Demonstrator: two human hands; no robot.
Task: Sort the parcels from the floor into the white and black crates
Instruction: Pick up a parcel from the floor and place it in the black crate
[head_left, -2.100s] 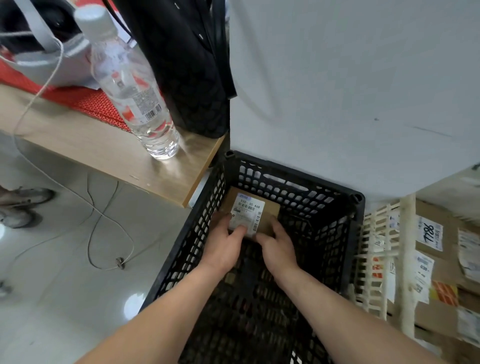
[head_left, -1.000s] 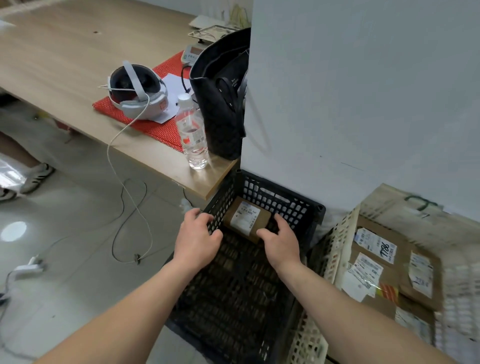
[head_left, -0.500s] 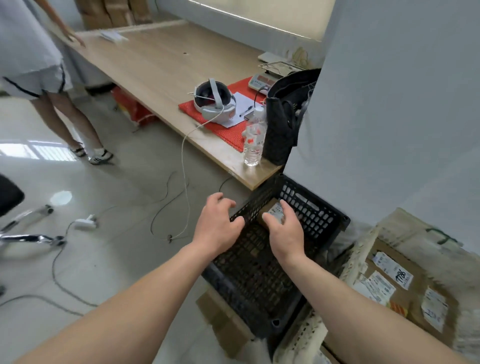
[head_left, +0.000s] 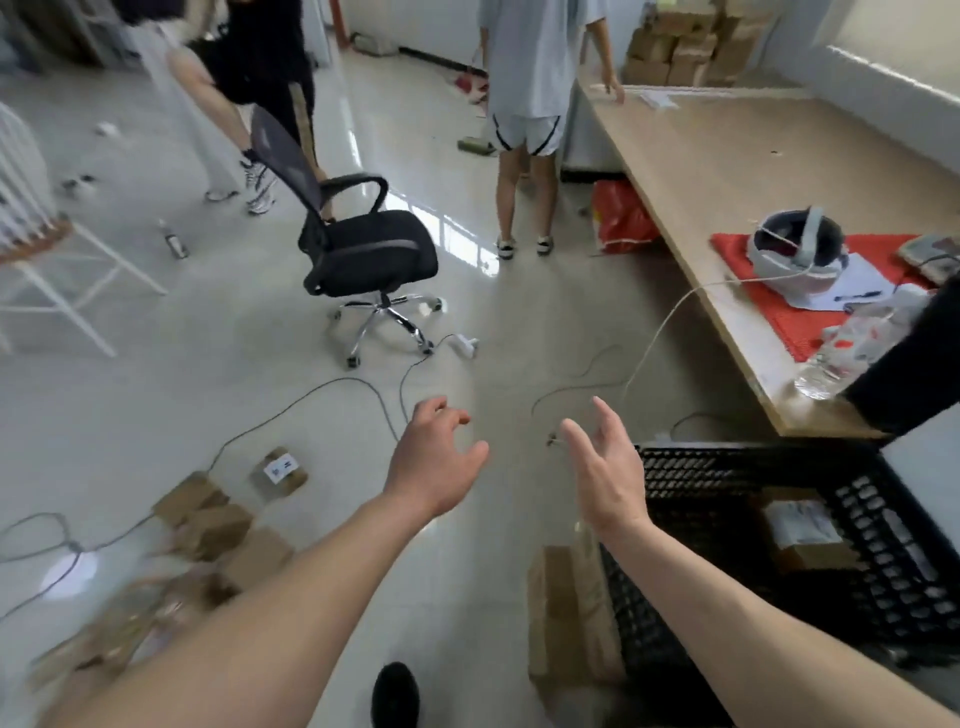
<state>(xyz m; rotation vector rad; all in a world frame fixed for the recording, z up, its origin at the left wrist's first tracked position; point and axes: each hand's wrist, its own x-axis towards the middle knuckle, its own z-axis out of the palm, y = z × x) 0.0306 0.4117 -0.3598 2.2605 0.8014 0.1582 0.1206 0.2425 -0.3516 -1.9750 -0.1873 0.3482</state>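
Both hands hover over the floor, holding nothing. My left hand (head_left: 434, 462) has loosely spread fingers; my right hand (head_left: 605, 467) is flat and relaxed beside the black crate (head_left: 727, 462) at the lower right. Inside that crate lies a brown parcel with a white label (head_left: 800, 530). Several brown parcels (head_left: 218, 525) lie on the floor at the lower left, one with a white label (head_left: 279, 470) facing up. A flat brown parcel (head_left: 566, 613) leans against the crate's left side. The white crate is out of view.
A black office chair (head_left: 363, 249) stands mid-floor, with cables (head_left: 311, 395) trailing across the tiles. A wooden table (head_left: 727, 171) on the right bears a headset, a red mat and a water bottle (head_left: 841, 353). People stand at the back. A white chair (head_left: 31, 228) is left.
Both hands let go of the parcel in the black crate and drew out of it. The view swung left, from the crate toward the floor and its parcels.
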